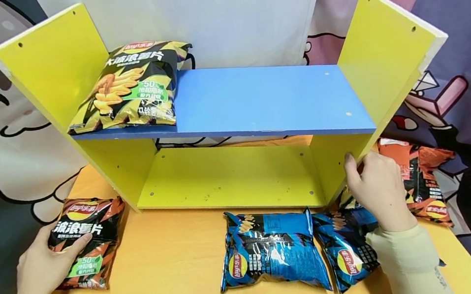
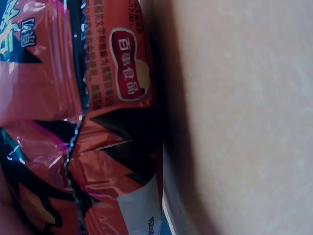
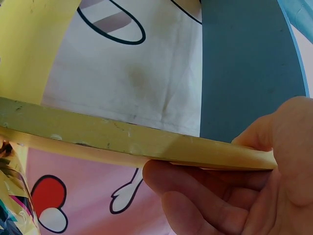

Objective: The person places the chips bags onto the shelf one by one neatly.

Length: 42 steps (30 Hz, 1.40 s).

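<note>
We see a shelf unit [image 1: 231,180] of flat, smooth boards, its yellow side panels slanting outward in view, with one blue board [image 1: 264,96] across the middle. It stands on a smooth orange-yellow bench [image 1: 167,275]. Our left hand [image 1: 47,266] has a firm grip on a glossy, crinkled red-and-black bag [image 1: 80,227], thumb over its front, just beside the unit's left panel; we cannot tell whether the bag touches the bench. Our right hand [image 1: 379,187] closes its grip round the narrow front edge of the right panel, thumb inside and fingers outside.

Counting pillow-shaped foil bags, we find one yellow-and-black bag [image 1: 134,88] leaning at the left end of the blue board, two blue bags side by side [image 1: 273,251] before the unit, and one orange-red bag [image 1: 426,186] beyond the right panel. Some gold foil [image 3: 14,205] shows too, mostly hidden.
</note>
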Available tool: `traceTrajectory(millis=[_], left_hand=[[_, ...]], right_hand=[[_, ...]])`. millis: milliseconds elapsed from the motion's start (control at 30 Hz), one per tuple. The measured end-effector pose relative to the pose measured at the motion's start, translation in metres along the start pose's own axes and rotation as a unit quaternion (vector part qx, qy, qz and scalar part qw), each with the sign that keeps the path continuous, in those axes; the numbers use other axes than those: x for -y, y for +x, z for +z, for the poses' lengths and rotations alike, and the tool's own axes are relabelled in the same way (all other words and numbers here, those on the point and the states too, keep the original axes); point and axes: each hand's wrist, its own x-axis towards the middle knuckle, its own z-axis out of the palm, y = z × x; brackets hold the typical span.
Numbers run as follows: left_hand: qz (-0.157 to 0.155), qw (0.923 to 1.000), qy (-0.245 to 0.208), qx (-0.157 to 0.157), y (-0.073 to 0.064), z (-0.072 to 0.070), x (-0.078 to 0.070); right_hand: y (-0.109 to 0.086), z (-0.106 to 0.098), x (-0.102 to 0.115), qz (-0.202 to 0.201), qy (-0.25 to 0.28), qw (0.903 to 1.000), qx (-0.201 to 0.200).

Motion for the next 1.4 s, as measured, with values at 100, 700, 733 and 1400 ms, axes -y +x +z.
traceTrajectory(millis=[100, 700, 733, 1400], left_hand=[[-0.004, 1.0000, -0.004, -0.002, 0.000, 0.000, 0.000], [-0.074, 0.9914, -0.064, -0.086, -0.004, -0.003, -0.008], [-0.081, 0.9896, -0.068, -0.097, -0.004, -0.003, -0.010], [-0.068, 0.9376, -0.206, -0.272, -0.015, -0.011, -0.036]], right_hand=[[0.000, 0.000, 0.000, 0.002, 0.000, 1.0000, 0.001], [-0.001, -0.001, 0.000, 0.002, 0.002, 1.0000, 0.004], [-0.001, 0.000, 0.000, 0.002, 0.002, 1.0000, 0.004], [0.000, -0.001, 0.000, 0.011, 0.002, 0.9999, 0.008]])
